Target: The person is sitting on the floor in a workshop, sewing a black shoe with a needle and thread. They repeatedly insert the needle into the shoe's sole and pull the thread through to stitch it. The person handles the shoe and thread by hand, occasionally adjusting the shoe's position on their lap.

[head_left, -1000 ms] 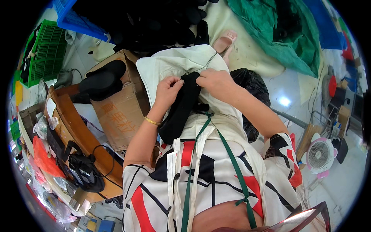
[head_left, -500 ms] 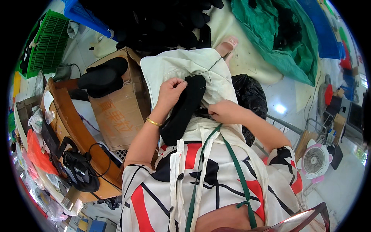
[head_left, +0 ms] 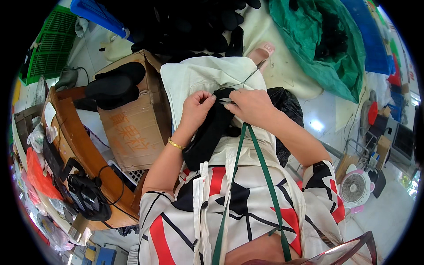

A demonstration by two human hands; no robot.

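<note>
A long black cloth shoe lies slanted across the white apron on my lap. My left hand is closed in a pinch at its far end, by the left edge; whether a thread is also between the fingertips is too small to see. My right hand is closed round a small silver pair of snips, its pale blades touching or just above the shoe's far end. The handle is hidden inside the fist. A dark thread runs over the apron beyond the hands.
Black shoes are stacked on a cardboard box to my left, beside a wooden table. A dark shoe heap lies ahead. A green sack stands far right, a black plastic bag nearer, and a fan right.
My right hand has moved up and left from beside the shoe's middle to its far end, and the silver blades now show. My left hand stays pinched at nearly the same spot.
</note>
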